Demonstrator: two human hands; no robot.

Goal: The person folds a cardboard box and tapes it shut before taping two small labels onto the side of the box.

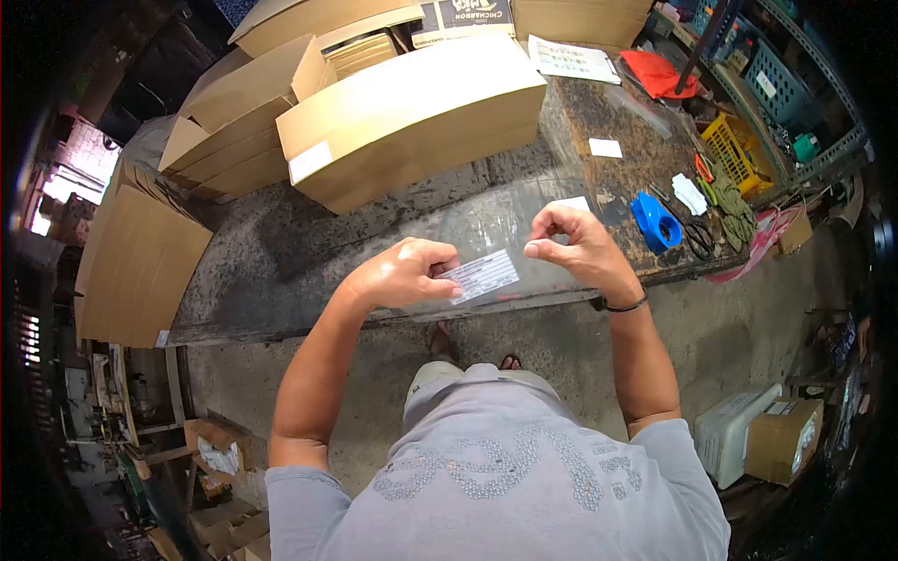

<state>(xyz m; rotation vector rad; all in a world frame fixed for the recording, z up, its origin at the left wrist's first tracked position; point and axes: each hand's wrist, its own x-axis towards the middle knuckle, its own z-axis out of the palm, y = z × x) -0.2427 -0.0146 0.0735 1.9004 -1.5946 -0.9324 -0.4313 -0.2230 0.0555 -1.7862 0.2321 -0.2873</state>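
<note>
A white label with printed lines (486, 276) is pinched between the thumb and fingers of my left hand (398, 273), just above the table's near edge. My right hand (585, 252) is to the right of the label, apart from it. Its thumb and forefinger are curled together in a pinch; whatever is between them, if anything, is too small to make out. Past my right hand, a white slip of paper (572, 203) is partly hidden by the fingers. Beyond both hands lies a long closed cardboard box (421, 140) with a white label on its near left corner.
Flattened cartons (140, 266) lean at the left, and open boxes (234, 112) stand behind. On the right are a blue tape dispenser (657, 224), black scissors (699, 238), a white card (605, 148), a red bag (658, 75) and a yellow basket (732, 152).
</note>
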